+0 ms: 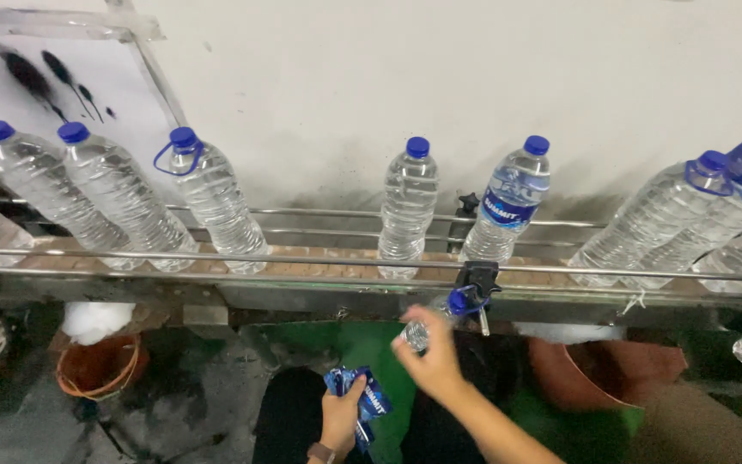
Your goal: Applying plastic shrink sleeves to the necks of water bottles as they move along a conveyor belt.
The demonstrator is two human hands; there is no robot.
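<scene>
My right-hand fingers [412, 337] wrap tight around a clear plastic bottle [436, 320], blue cap with a loose blue ring, held tilted just under the front rail of the conveyor [319, 259]. The bottle sits low in front of me, cap end up against the black bracket [479, 277] clamped on that rail; can't tell if it touches. My right hand [429, 354] reaches in from lower right, forearm bare.

My left hand [341, 418] is lower, near my lap, fingers closed around a bunch of blue label sleeves [366, 397]. A watch strap [321, 451] is at the wrist.

On the conveyor above: five capped bottles upright. Three on the left [122, 198], all bare; the third has a blue ring hanging at its neck. One bare bottle in the middle [407, 206], and next to it a bottle with a blue label [508, 202].

At the far right more bottles [672, 219] lean in close together, one with a blue label sleeve over its neck; a bit of someone's finger shows at the frame edge there.

Below the conveyor: an orange bucket [96, 365] at left with white stuff [96, 320] above it, a brown tub [603, 369] at right, a green surface [362, 348] between. White wall [440, 77] behind, with black smears at upper left.
</scene>
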